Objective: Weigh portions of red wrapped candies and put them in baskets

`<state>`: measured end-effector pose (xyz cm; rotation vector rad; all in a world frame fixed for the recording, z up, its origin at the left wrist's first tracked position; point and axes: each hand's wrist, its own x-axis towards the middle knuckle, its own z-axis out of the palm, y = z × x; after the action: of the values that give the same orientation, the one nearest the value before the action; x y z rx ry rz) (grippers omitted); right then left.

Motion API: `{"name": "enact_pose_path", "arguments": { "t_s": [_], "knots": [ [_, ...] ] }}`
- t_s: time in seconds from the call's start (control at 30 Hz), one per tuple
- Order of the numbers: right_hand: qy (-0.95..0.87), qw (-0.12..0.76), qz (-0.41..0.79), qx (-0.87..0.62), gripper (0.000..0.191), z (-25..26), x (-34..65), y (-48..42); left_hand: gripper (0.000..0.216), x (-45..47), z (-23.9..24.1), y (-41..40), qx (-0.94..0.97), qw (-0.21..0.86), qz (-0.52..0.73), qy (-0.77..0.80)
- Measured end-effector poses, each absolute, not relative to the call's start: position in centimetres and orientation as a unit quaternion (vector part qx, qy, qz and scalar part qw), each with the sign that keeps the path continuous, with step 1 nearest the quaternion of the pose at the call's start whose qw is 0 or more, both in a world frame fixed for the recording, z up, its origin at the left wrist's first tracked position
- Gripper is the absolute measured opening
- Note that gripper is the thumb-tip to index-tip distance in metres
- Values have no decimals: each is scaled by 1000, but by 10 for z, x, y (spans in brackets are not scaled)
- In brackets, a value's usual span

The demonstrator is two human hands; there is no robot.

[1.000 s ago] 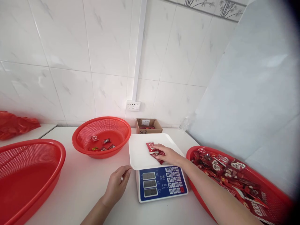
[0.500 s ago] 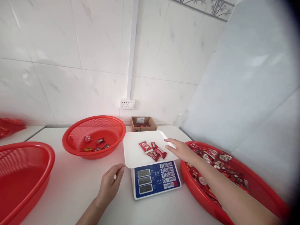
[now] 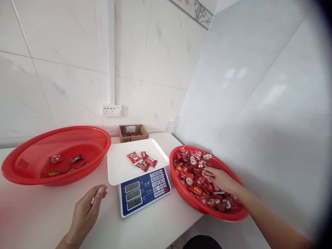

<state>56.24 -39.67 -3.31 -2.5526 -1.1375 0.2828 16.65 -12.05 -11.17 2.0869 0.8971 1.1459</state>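
My right hand (image 3: 222,180) is down in a red basket (image 3: 178,188) heaped with small wrapped candies (image 3: 198,188). Its fingertips close on a red wrapped candy (image 3: 207,173) in the heap, partly hidden by the fingers. Left of the scale, my left hand (image 3: 86,209) hovers above the table with fingers curled and thumb against the index finger; nothing shows in it. A few red wrapped candies (image 3: 142,161) lie on the white pan (image 3: 116,159) of a digital scale (image 3: 145,192) with a blue keypad panel. The scale's displays are lit faintly.
At the left stands another red basket (image 3: 101,138) with several candies inside. An open cardboard box (image 3: 133,136) sits behind the scale by the tiled wall. A clear plastic item (image 3: 170,126) is in the corner. The table's edge (image 3: 185,230) runs below the right basket.
My right hand has moved from beside the scale pan down into the candy basket. The view has turned right, so the scale and my left hand appear further left.
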Motion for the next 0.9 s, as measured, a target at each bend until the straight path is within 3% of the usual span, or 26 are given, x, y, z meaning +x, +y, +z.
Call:
{"name": "enact_pose_path", "arguments": {
  "t_s": [0.27, 0.37, 0.53, 0.63, 0.9],
  "knots": [
    [-324, 287, 8, -901, 53, -16, 575, -389, 44, 168, -110, -120, 779, 297, 429, 348],
    [-354, 252, -13, -901, 57, -29, 563, -375, 44, 168, -111, -119, 779, 301, 424, 350],
    [-486, 136, 123, -854, 61, -51, 532, -358, 43, 167, -112, -119, 776, 308, 424, 351],
    [-489, 107, 121, -857, 63, -57, 522, -353, 43, 167, -110, -119, 782, 300, 421, 348],
    [-399, 251, 111, -875, 44, -42, 545, -358, 41, 167, -112, -119, 789, 295, 416, 343]
  ]
}}
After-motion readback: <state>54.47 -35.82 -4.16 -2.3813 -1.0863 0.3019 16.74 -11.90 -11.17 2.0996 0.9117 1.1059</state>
